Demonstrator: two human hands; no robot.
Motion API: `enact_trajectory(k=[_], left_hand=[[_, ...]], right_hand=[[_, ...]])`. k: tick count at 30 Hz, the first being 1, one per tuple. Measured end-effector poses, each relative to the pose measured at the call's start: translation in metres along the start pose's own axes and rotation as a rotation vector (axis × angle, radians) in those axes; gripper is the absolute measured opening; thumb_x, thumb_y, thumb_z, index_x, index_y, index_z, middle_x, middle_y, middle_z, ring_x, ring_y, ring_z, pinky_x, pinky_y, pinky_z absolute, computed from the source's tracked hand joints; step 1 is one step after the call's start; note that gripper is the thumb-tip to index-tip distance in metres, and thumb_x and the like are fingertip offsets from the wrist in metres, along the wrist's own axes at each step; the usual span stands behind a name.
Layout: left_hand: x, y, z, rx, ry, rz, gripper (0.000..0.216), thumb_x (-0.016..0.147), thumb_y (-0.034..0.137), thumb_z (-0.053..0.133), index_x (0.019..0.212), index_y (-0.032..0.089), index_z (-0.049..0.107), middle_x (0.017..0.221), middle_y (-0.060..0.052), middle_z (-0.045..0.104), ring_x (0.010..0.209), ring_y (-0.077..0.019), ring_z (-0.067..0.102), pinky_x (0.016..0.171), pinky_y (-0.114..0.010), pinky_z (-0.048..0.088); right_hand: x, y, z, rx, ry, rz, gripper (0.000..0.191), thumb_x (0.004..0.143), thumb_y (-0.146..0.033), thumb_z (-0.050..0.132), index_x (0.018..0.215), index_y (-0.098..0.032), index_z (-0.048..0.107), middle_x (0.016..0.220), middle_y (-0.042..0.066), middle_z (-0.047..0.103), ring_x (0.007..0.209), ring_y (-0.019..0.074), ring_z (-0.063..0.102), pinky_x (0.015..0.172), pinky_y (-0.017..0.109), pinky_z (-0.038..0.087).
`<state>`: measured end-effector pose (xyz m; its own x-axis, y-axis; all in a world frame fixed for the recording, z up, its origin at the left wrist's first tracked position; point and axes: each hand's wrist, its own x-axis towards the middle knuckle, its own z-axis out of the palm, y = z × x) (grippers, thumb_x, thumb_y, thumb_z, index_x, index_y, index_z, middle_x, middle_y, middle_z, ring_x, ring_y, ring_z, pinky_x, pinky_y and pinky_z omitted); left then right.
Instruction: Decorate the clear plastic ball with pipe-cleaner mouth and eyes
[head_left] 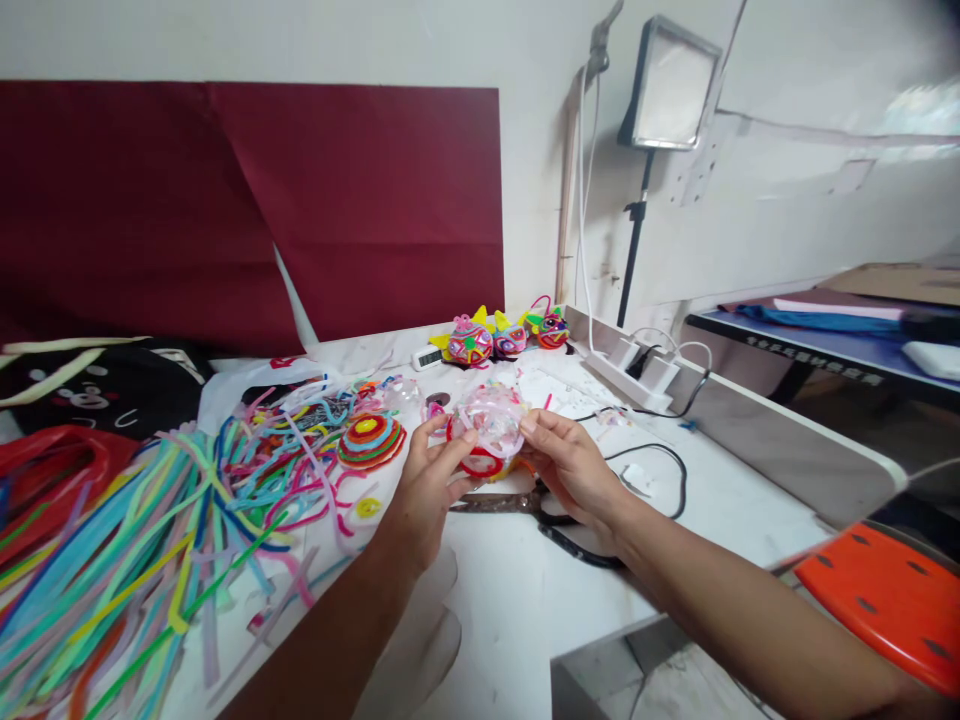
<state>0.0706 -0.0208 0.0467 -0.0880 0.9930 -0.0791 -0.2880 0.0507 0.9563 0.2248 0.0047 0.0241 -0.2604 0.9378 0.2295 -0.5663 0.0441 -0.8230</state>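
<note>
Centre, a clear round plastic piece (pixel 496 422) trimmed pink and red; lower left, mint, lilac, yellow fuzzy stems (pixel 161 535); lower right, dark-spotted orange seat (pixel 889 592).

Head-worn view, facing forward, angled down, table (pixel 517 585) near

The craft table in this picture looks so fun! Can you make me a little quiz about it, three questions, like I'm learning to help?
1. True or false: the left hand and the right hand both have fingers on the see-through piece.

2. How many colourful ornaments sit in a row at the back of the white table?

3. Which tool lies on the table just below the see-through piece?
A) a hammer
B) a pair of scissors
C) a paintbrush

Key: 1. True. 2. Three. 3. B.
</note>
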Motion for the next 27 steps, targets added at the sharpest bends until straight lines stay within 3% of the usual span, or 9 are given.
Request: enact_trajectory(k=[10,13,22,27], left_hand=[[0.009,0.011,-0.009,0.002,-0.081,-0.132,0.085,0.072,0.026,0.074,0.146,0.027,0.034,0.122,-0.01,0.065,0.098,-0.0251,0.067,0.078,-0.035,0.056],[0.012,0.011,-0.012,0.007,-0.129,-0.115,0.085,0.071,0.023,0.073,0.147,0.025,0.035,0.117,-0.011,0.066,0.1,-0.0254,0.067,0.08,-0.035,0.055],[0.01,0.007,-0.017,0.055,-0.121,-0.017,0.088,0.068,0.025,0.075,0.147,0.029,0.036,0.135,-0.01,0.054,0.11,-0.0247,0.062,0.088,-0.034,0.053],[0.008,0.003,-0.018,0.037,-0.093,-0.011,0.091,0.066,0.024,0.074,0.148,0.028,0.034,0.134,-0.011,0.055,0.103,-0.0251,0.065,0.085,-0.036,0.054]], right_hand=[[0.005,0.002,-0.002,0.111,-0.002,0.097,0.036,0.064,-0.038,0.084,0.061,-0.018,0.054,0.058,-0.003,0.055,0.053,0.0099,0.048,0.056,0.022,0.042],[0.005,0.002,-0.002,0.133,-0.018,0.111,0.033,0.065,-0.037,0.084,0.063,-0.017,0.058,0.059,-0.002,0.059,0.054,0.0102,0.051,0.057,0.022,0.044],[0.005,0.005,-0.003,0.158,-0.112,0.109,0.024,0.074,-0.035,0.08,0.071,-0.015,0.067,0.064,0.0,0.065,0.057,0.0088,0.057,0.062,0.02,0.046],[0.004,0.008,-0.003,0.127,-0.11,0.126,0.025,0.075,-0.037,0.079,0.072,-0.015,0.068,0.064,0.0,0.067,0.057,0.0102,0.059,0.064,0.022,0.048]])
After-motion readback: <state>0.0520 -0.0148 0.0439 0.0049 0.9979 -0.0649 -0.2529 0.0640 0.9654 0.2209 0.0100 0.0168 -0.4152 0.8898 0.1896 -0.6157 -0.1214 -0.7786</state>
